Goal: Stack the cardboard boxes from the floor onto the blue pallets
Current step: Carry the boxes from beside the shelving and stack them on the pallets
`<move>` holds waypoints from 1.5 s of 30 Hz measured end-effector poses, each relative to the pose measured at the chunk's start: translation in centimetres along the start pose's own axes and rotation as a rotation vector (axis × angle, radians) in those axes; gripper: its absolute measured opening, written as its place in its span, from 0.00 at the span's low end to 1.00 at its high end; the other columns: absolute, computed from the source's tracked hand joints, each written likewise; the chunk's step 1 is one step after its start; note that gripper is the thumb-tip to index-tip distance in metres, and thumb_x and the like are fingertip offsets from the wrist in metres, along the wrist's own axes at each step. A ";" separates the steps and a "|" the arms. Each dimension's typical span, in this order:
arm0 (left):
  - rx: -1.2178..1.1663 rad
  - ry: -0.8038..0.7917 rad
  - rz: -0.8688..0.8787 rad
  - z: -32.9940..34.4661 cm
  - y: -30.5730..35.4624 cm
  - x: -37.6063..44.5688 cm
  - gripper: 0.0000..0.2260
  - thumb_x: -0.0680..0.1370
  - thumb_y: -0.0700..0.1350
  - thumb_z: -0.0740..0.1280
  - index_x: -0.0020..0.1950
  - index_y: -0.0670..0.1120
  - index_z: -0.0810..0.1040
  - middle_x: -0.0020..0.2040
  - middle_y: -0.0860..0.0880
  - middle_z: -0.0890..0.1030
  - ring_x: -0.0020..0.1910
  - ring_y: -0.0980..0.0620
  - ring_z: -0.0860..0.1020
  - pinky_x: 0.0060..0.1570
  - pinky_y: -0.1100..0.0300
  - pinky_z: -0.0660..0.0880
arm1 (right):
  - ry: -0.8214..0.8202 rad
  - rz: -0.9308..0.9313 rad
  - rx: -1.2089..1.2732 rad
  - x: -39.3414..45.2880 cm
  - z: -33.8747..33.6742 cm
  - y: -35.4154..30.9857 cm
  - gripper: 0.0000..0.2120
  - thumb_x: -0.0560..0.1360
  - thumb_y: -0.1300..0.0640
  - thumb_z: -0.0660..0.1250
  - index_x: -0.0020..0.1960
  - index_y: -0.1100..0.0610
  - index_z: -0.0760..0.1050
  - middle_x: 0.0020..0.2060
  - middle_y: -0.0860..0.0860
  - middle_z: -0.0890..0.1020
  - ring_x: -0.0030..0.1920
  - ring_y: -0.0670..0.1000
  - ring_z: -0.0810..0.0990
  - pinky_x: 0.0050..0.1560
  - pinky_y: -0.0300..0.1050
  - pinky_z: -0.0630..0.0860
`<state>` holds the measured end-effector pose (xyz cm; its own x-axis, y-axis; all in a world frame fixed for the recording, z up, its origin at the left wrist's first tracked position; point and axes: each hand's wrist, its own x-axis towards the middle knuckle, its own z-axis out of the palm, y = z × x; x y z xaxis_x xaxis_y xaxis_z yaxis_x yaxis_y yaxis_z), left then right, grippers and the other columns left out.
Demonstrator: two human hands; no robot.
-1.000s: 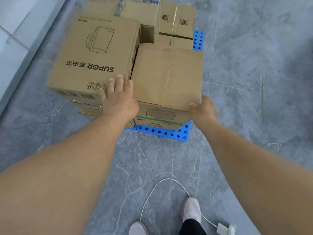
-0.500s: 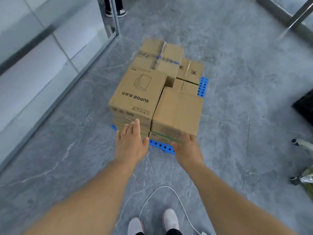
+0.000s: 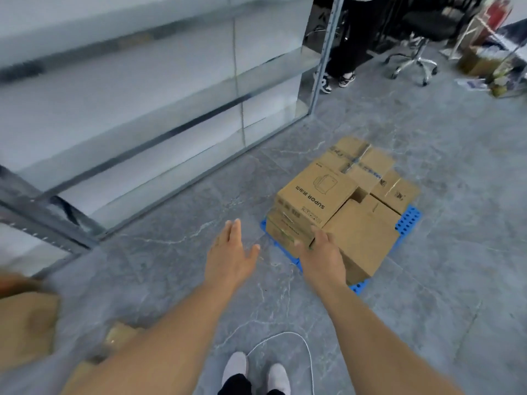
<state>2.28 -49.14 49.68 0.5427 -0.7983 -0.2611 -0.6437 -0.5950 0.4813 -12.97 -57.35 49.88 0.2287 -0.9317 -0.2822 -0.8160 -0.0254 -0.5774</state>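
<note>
Both hands are extended forward over the grey marbled floor [image 3: 427, 280], palms down, holding nothing. The left hand [image 3: 229, 259] has its fingers straight and spread with the thumb out to the side; it hangs over bare floor, left of the stack and apart from it. The right hand [image 3: 320, 256] is relaxed with fingers loosely extended, and it overlaps the near corner of the stack in the view; whether it touches the cardboard cannot be told. The cardboard boxes [image 3: 342, 203] sit packed together on the blue pallet [image 3: 407, 222], whose perforated edge shows at the right side and at the near corner below the right wrist. The SUPOR box [image 3: 315, 192], printed with an appliance outline, lies on top at the left of the stack, over other boxes beneath it. A plain box [image 3: 362, 238] sits just beside it on the right, nearest the camera. Behind these are a taped box [image 3: 359, 159] and a smaller box with dark lettering [image 3: 396, 189]. More cardboard [image 3: 25, 326], blurred, lies on the floor at the lower left. A white cable [image 3: 305, 346] loops on the floor near the person's white shoes [image 3: 256, 372]. A glass partition [image 3: 142, 81] runs along the left. Beyond it stand another person's legs [image 3: 342, 58] and an office chair base [image 3: 413, 64].
</note>
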 end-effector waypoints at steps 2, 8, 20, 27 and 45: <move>-0.049 0.058 -0.065 -1.4 -0.7 -2.0 0.34 0.78 0.56 0.60 0.77 0.47 0.47 0.78 0.46 0.50 0.76 0.47 0.53 0.71 0.54 0.54 | 0.007 -0.062 -0.003 -1.1 -0.4 -1.9 0.26 0.77 0.47 0.59 0.72 0.54 0.61 0.69 0.51 0.64 0.63 0.53 0.71 0.48 0.45 0.67; -0.179 0.239 -0.249 -3.5 -3.8 -7.8 0.34 0.78 0.57 0.60 0.77 0.48 0.47 0.78 0.47 0.50 0.76 0.48 0.52 0.72 0.54 0.53 | -0.068 -0.296 0.036 -4.5 0.1 -6.4 0.27 0.77 0.47 0.61 0.72 0.55 0.61 0.70 0.52 0.64 0.67 0.52 0.67 0.60 0.48 0.67; -0.395 0.570 -0.628 -5.5 -12.7 -19.0 0.35 0.77 0.58 0.61 0.77 0.47 0.48 0.78 0.46 0.51 0.76 0.47 0.52 0.72 0.52 0.53 | -0.378 -0.712 0.044 -14.6 9.4 -14.1 0.26 0.77 0.47 0.61 0.72 0.56 0.63 0.68 0.53 0.66 0.65 0.52 0.69 0.62 0.50 0.69; -0.492 0.700 -0.799 -7.3 -19.4 -24.7 0.35 0.77 0.57 0.61 0.77 0.48 0.47 0.78 0.46 0.50 0.76 0.47 0.51 0.72 0.51 0.52 | -0.534 -0.870 -0.047 -21.6 15.6 -18.6 0.26 0.77 0.46 0.61 0.71 0.56 0.63 0.68 0.53 0.66 0.67 0.52 0.69 0.64 0.51 0.68; -0.460 0.858 -0.982 -17.7 -44.2 -39.8 0.36 0.76 0.60 0.61 0.77 0.48 0.49 0.78 0.48 0.45 0.76 0.48 0.50 0.71 0.51 0.54 | -0.680 -0.980 -0.071 -43.2 34.6 -32.5 0.25 0.78 0.43 0.57 0.71 0.53 0.63 0.69 0.50 0.66 0.65 0.50 0.70 0.62 0.50 0.70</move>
<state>18.70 10.63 53.60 0.9326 0.3327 -0.1398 0.3355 -0.6568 0.6753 22.06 -3.72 54.32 0.9868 -0.1221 -0.1059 -0.1604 -0.6581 -0.7356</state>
